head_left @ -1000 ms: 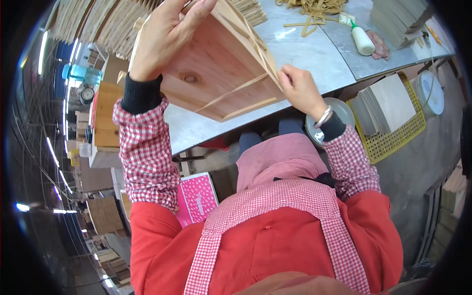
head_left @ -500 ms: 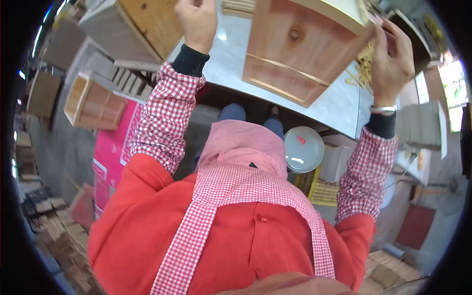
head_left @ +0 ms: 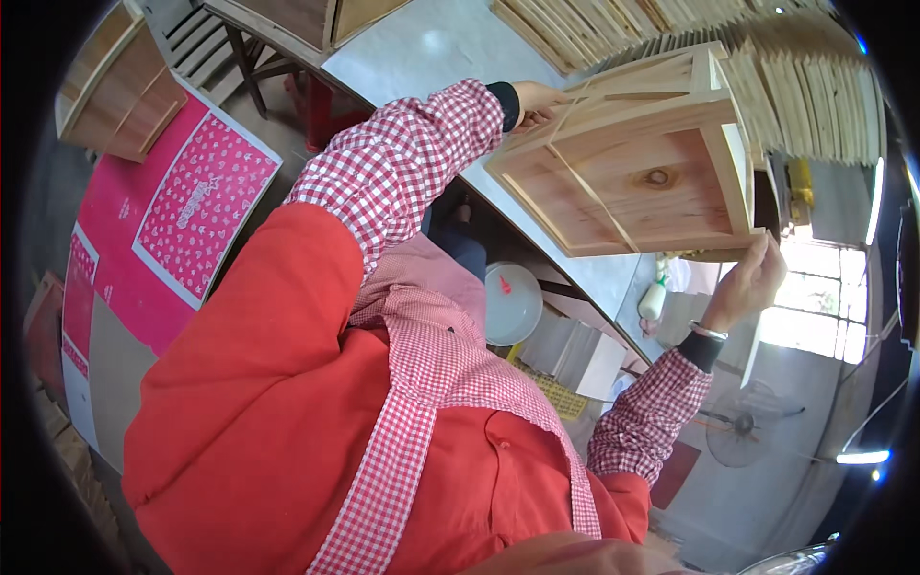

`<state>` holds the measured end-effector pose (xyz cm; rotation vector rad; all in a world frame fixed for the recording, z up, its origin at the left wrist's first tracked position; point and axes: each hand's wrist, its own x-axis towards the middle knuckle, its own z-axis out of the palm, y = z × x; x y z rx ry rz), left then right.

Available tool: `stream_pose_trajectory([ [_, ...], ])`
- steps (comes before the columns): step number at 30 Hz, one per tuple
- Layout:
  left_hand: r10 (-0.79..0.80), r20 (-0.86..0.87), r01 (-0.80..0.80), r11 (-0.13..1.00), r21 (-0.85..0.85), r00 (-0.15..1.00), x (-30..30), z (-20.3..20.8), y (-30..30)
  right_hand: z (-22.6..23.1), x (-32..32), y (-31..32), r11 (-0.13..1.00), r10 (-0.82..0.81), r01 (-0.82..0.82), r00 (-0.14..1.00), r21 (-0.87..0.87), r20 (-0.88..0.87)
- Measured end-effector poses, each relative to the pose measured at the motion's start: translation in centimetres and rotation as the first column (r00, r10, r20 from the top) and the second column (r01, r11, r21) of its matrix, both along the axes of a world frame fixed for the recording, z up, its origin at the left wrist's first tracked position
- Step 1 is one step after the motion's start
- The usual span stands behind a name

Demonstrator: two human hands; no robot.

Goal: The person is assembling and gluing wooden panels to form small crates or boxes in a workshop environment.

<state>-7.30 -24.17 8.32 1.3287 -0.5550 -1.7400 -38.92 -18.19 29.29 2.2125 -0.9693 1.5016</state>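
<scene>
A pale wooden box [head_left: 642, 182] with a knot in its side panel is held tilted over the worktable [head_left: 460, 57]. A thin band [head_left: 589, 196] runs across its side. My left hand [head_left: 539, 103] has its fingers closed at the box's left end, with the fingertips partly hidden. At the lower right corner of the box, my right hand [head_left: 752, 283] grips the edge between thumb and fingers. Both arms wear red-and-white checked sleeves.
Rows of thin wooden frames [head_left: 815, 105] stand along the far side. Beside the table are a white bottle [head_left: 653, 299] and, lower down, a round pale basin [head_left: 511, 316]. Another wooden box [head_left: 120, 91] rests at left on pink printed sheeting [head_left: 134, 230]. A fan [head_left: 747, 426] stands at right.
My body has turned to the right. The box has swung round and tilted, and my left hand has come onto its left end. My right hand has moved lower, at its corner.
</scene>
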Motion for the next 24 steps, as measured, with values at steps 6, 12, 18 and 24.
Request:
stream_pose_trajectory([
  [6,0.066,0.049,-0.054,0.975,-0.214,0.997,-2.1,2.5,-2.0,-0.4,-0.7,-0.4,0.995,-0.036,0.029,0.997,0.094,0.066],
  [12,0.194,-0.087,-0.212,0.876,-0.434,0.977,-1.5,2.9,-4.0,-0.3,-0.8,-0.9,0.996,-0.073,0.071,0.996,0.045,0.047],
  [18,0.801,0.068,-0.008,0.090,-0.996,0.595,-1.0,11.2,4.6,0.5,-0.4,-0.9,0.997,-0.064,0.068,0.993,-0.028,0.102],
  [24,0.800,-0.013,0.355,-0.281,-0.892,0.600,-3.5,18.6,8.6,1.2,0.0,-0.6,0.993,0.113,-0.115,0.919,-0.016,0.378],
])
